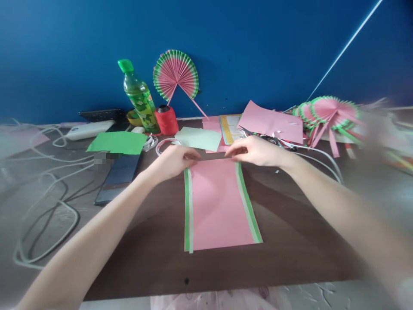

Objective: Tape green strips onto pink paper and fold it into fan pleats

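Note:
A pink sheet of paper (219,206) lies on the brown table, with a green and a pale green strip along each long side. At its far left corner, my left hand (177,160) pinches the edge between thumb and fingers. My right hand (254,150) grips the far right corner in the same way. The far edge is partly hidden under my fingers. Just beyond my hands lie a pale green paper (198,138) and another pink sheet (272,122). To the left is a bright green paper (116,142).
A green bottle (138,101) and a red thread spool (167,121) stand near the blue wall. One pink-green folded fan (176,75) leans there; more fans (334,113) are piled at right. A dark phone (118,178) and white cables (48,262) lie left.

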`<state>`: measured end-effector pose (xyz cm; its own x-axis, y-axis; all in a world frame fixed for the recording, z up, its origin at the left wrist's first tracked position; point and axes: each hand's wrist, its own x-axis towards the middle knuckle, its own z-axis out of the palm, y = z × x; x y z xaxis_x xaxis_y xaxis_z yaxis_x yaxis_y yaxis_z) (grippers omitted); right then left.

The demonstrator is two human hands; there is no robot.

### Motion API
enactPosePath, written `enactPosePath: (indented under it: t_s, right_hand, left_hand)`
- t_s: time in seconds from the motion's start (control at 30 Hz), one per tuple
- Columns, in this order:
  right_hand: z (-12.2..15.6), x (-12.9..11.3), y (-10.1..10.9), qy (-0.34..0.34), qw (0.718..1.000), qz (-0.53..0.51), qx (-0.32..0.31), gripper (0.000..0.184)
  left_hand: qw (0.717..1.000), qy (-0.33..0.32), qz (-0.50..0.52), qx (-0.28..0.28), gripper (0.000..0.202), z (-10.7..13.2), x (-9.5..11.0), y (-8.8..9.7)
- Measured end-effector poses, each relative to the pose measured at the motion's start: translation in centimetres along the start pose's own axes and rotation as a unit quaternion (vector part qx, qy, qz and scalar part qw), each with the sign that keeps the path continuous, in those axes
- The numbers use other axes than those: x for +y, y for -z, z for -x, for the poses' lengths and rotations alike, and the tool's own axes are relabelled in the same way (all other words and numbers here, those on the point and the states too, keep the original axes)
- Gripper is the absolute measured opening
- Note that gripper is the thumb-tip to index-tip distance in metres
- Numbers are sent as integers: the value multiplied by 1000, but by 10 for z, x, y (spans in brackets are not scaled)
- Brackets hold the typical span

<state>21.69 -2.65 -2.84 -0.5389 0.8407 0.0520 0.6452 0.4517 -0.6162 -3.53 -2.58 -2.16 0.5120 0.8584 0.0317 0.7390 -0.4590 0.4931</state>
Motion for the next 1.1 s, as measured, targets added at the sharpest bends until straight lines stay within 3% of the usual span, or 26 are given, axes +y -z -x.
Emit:
enactPosePath:
  t_s: [0.17, 0.67, 1.1]
  right_hand:
    - [-5, 7, -17, 31, 992, 116, -29, 19]
    - [-4, 12, -17, 34, 990, 129, -54, 17]
    - [-4, 13, -18, 53, 988, 139, -38, 24]
  left_hand:
    - [993, -43, -93, -51, 22, -3, -11, -13]
    - [992, -26, -91, -85, 23, -5, -18, -10]
    - [987, -80, -134, -47, 18, -6, -24, -15]
